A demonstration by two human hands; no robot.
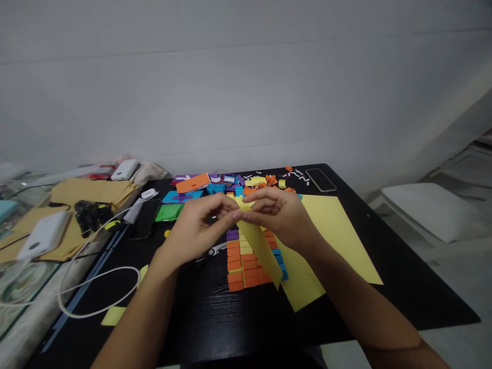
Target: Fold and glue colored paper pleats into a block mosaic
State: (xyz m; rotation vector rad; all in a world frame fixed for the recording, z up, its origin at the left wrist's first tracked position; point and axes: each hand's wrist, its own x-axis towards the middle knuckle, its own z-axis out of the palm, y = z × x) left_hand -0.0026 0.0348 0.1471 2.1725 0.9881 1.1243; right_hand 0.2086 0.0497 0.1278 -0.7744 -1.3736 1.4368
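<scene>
A long strip of yellow paper (261, 248) is pinched at its far end between the thumbs and fingers of both my hands. My left hand (202, 223) grips it from the left, and my right hand (282, 215) meets it from the right, the thumbs nearly touching. The strip slants down toward me over rows of small folded orange, yellow, purple and blue paper pieces (236, 264) on the black table. Larger sheets of yellow paper (342, 236) lie under and beside my right forearm. Part of the rows is hidden behind the strip and my hands.
Colored paper stacks (194, 183) and white scraps (302, 175) lie along the back. A smartphone (321, 180) rests at the back right. Scissors (218, 249) lie beside my left hand. A looped white cable (100, 269) crosses the left side, near a white power bank (44, 236).
</scene>
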